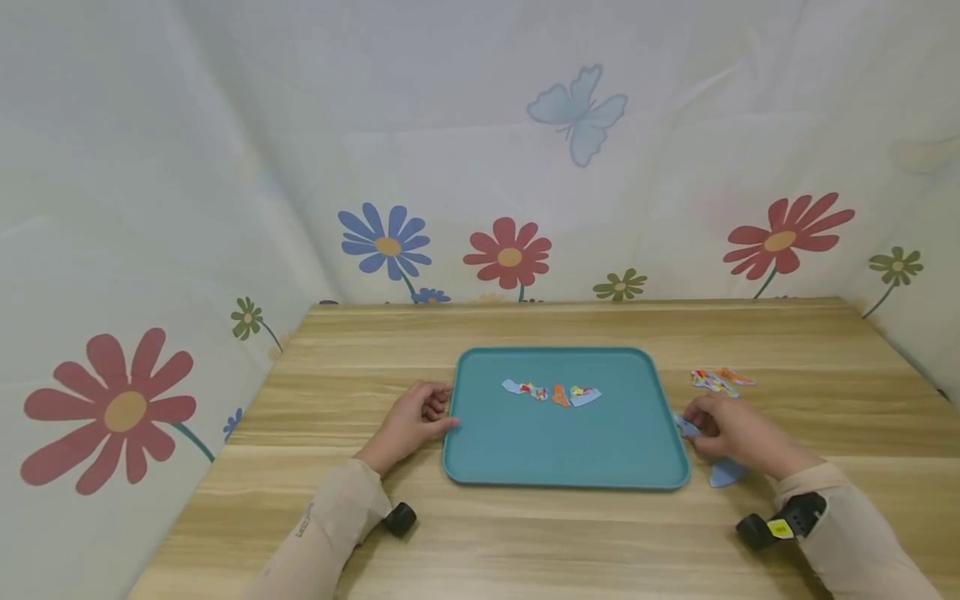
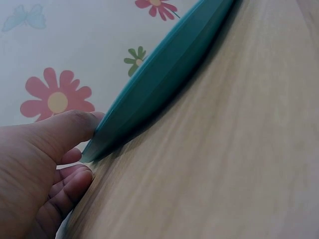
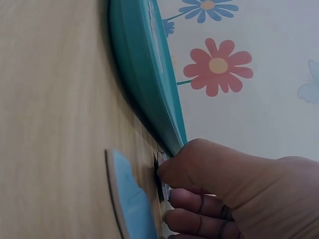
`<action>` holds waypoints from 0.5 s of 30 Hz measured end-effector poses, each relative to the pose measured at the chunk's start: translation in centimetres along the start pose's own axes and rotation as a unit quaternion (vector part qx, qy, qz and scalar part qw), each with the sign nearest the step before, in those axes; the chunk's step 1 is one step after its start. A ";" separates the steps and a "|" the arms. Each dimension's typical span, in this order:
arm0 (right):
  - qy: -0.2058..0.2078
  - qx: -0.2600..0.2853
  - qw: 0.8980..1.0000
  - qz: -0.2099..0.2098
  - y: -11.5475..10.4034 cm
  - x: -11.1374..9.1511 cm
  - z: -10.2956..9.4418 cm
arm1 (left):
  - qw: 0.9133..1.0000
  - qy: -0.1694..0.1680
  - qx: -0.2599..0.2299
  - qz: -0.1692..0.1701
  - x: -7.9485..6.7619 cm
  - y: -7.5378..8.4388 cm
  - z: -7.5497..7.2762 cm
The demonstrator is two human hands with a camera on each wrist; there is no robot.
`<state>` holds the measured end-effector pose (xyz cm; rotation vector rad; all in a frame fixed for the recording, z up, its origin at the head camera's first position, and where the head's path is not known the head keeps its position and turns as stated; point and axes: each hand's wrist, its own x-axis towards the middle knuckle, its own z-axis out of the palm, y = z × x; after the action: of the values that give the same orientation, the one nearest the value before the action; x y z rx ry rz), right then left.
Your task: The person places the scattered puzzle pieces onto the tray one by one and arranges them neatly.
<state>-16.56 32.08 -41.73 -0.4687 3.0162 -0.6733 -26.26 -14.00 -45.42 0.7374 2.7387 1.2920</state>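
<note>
A teal tray [image 1: 566, 454] lies on the wooden table with several colourful puzzle pieces [image 1: 561, 395] in a loose row inside it. At its left edge, my left hand [image 1: 411, 421] holds the rim, thumb on it and the other fingers curled beside it, as the left wrist view also shows. Just beyond the right edge, my right hand [image 1: 738, 429] pinches a light blue puzzle piece [image 1: 686, 426] low by the rim; the fingers partly cover it. Another blue piece [image 3: 132, 199] lies on the table near that hand.
More patterned pieces [image 1: 716, 381], red, yellow and orange, lie on the table past the right hand. A flower-print curtain [image 1: 450, 167] hangs behind the table [image 1: 570, 542] and down the left side.
</note>
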 end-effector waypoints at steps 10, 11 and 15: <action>0.016 -0.034 0.999 0.001 -0.1 -0.1 0.2 | 1.000 -0.001 -0.002 -0.001 0.1 0.0 0.0; 0.018 -0.040 0.999 0.000 -0.1 -0.1 0.3 | 1.000 -0.001 -0.003 -0.001 0.1 -0.1 0.0; 0.027 -0.057 0.998 0.003 -0.2 0.0 0.5 | 1.000 -0.003 -0.007 -0.005 0.0 -0.1 0.0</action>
<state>-16.46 31.70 -42.07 -0.4515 3.1167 -0.5250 -26.28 -14.01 -45.49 0.7260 2.7227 1.3026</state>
